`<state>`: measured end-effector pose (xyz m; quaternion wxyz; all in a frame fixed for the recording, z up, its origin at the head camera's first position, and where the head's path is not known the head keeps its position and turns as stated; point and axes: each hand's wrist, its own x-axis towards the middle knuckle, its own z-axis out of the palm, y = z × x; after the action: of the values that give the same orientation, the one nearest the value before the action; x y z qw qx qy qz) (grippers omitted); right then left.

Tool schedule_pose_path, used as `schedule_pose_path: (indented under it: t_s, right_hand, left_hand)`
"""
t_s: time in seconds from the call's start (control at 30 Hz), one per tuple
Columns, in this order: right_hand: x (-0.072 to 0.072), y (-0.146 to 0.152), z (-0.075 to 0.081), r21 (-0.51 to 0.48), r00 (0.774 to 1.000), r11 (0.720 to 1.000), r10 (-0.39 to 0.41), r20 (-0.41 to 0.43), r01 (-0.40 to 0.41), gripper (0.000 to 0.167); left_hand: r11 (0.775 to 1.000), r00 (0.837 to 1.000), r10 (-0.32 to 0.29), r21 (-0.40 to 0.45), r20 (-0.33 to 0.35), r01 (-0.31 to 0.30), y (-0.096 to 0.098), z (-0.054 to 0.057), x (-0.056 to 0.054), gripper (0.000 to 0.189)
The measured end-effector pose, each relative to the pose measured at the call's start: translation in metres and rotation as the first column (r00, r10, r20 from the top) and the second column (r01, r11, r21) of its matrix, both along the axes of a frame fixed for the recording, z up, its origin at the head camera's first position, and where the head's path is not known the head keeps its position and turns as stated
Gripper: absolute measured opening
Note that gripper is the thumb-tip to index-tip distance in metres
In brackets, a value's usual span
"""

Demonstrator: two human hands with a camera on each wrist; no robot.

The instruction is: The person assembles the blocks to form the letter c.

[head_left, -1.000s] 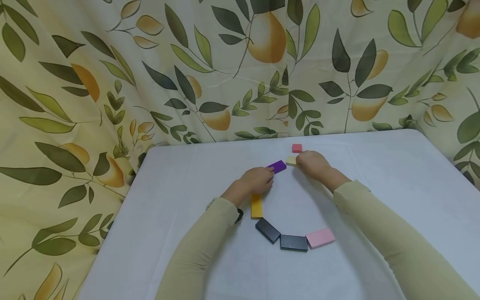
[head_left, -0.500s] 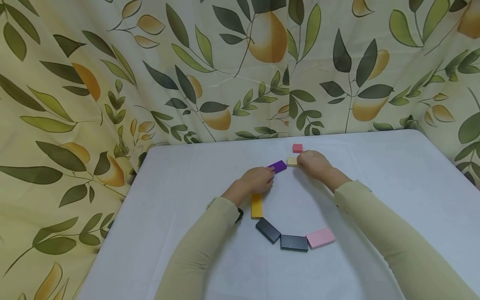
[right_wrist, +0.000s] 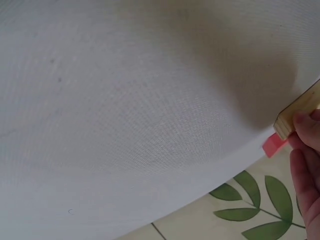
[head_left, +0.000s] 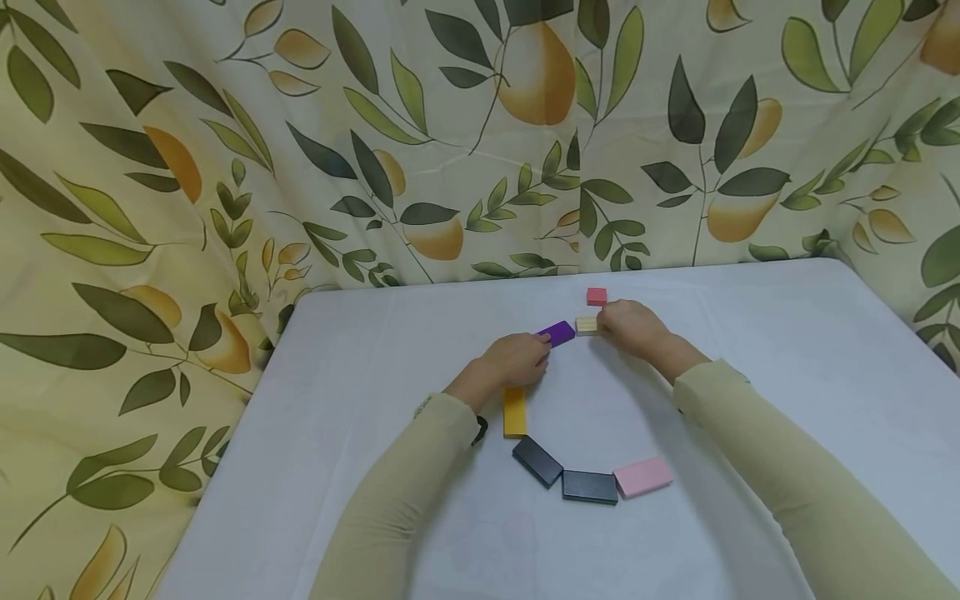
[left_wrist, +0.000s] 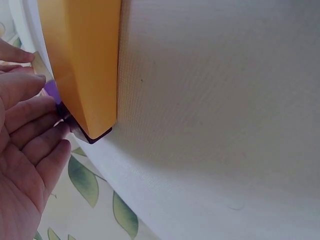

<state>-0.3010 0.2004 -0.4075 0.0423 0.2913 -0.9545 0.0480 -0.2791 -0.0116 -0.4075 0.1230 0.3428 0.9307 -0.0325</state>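
Note:
My left hand [head_left: 514, 360] is at a purple block [head_left: 558, 333], its thumb and fingers about the block's near end. In the left wrist view the fingertips [left_wrist: 64, 145] also lie close to a dark block [left_wrist: 90, 134] past the end of a yellow block [left_wrist: 92, 65]. My right hand [head_left: 633, 327] pinches a pale wooden block [head_left: 587, 326] between thumb and fingers, just right of the purple one. The right wrist view has the thumb on the wooden block [right_wrist: 296, 112]. Whether the purple and wooden blocks touch, I cannot tell. A small red block [head_left: 597, 297] lies behind.
From the yellow block [head_left: 514, 412], a curve of flat blocks runs toward the front: two dark blocks [head_left: 537, 461] and a pink block [head_left: 643, 477]. They lie on a white-covered table [head_left: 360, 367]. A leaf-and-fruit patterned curtain [head_left: 465, 167] hangs behind it and at the sides.
The wooden block in my right hand has turned slightly, from tilted to more level, and more of it shows. The left hand and the other blocks look the same apart from slight camera drift.

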Motion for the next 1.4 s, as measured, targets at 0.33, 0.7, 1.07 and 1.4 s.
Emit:
schedule_pose_path:
  t_s: [0.33, 0.7, 1.07, 1.4]
  right_hand:
    - [-0.0005, 0.0009, -0.0044, -0.021, 1.000, 1.000, -0.020, 0.000, 0.020, 0.009]
    - [0.0011, -0.0003, -0.0042, -0.037, 0.999, 0.999, -0.037, -0.013, 0.036, 0.011]
    - [0.0034, -0.0006, -0.0034, -0.046, 0.999, 0.998, -0.045, -0.008, 0.044, 0.009]
    - [0.0038, -0.0025, -0.0046, -0.062, 0.999, 0.997, -0.037, -0.005, 0.037, 0.011]
  left_hand:
    - [1.000, 1.000, -0.013, -0.011, 0.001, 0.013, -0.0007, 0.0013, 0.0004, 0.041]
    - [1.000, 1.000, -0.005, -0.012, 0.011, 0.005, 0.0003, 0.0016, -0.0006, 0.040]
    - [1.000, 1.000, -0.007, 0.007, 0.008, 0.007, 0.0006, 0.0011, -0.0009, 0.038]
    - [1.000, 1.000, -0.005, -0.005, 0.001, 0.005, 0.0014, 0.0009, -0.0008, 0.038]
